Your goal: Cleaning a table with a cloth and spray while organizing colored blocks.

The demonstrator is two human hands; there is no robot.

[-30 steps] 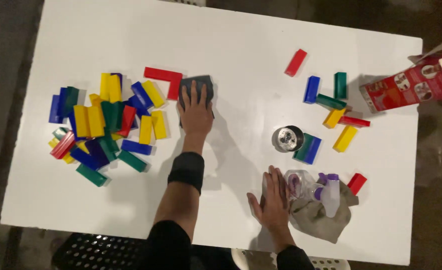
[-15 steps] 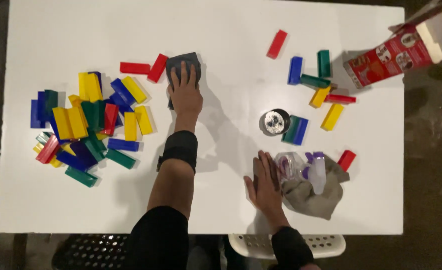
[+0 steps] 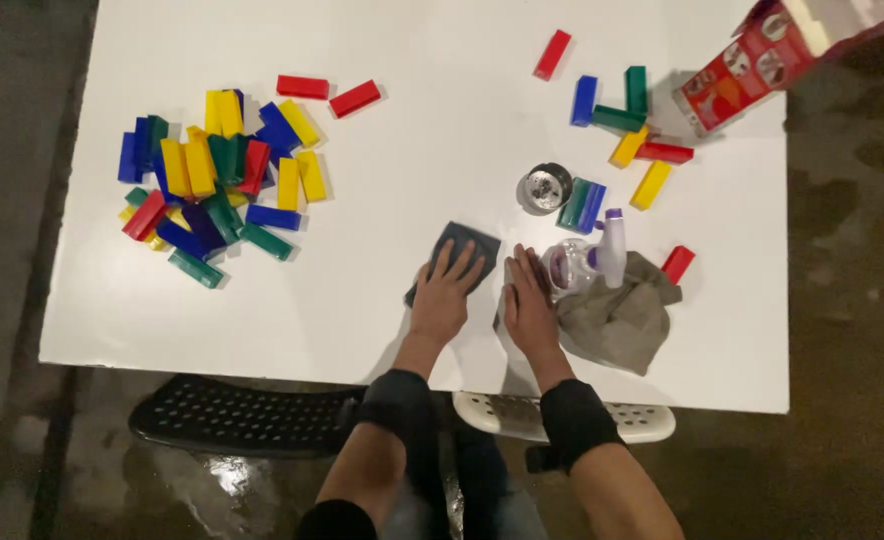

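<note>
The left hand (image 3: 442,300) lies flat on a dark grey cloth (image 3: 459,252), its fingers (image 3: 459,268) spread over the cloth's near half and pressing it onto the white surface (image 3: 412,130). The cloth sits near the front edge, a little right of the middle. Just beside it, the right hand (image 3: 530,305) rests palm down on the bare surface, fingers held loosely together and pinching nothing; its outer edge is close against a crumpled beige rag (image 3: 617,320). A small clear spray bottle (image 3: 590,262) with a pale purple top lies on its side on that rag. Behind the bottle stands a small round metal tin (image 3: 544,188), with a green and a blue block just beside it. A big heap of coloured blocks (image 3: 217,185) lies well apart to the left, a looser scatter of blocks (image 3: 632,130) lies at the back right, and a red carton (image 3: 737,70) sits tilted at the far corner.
</note>
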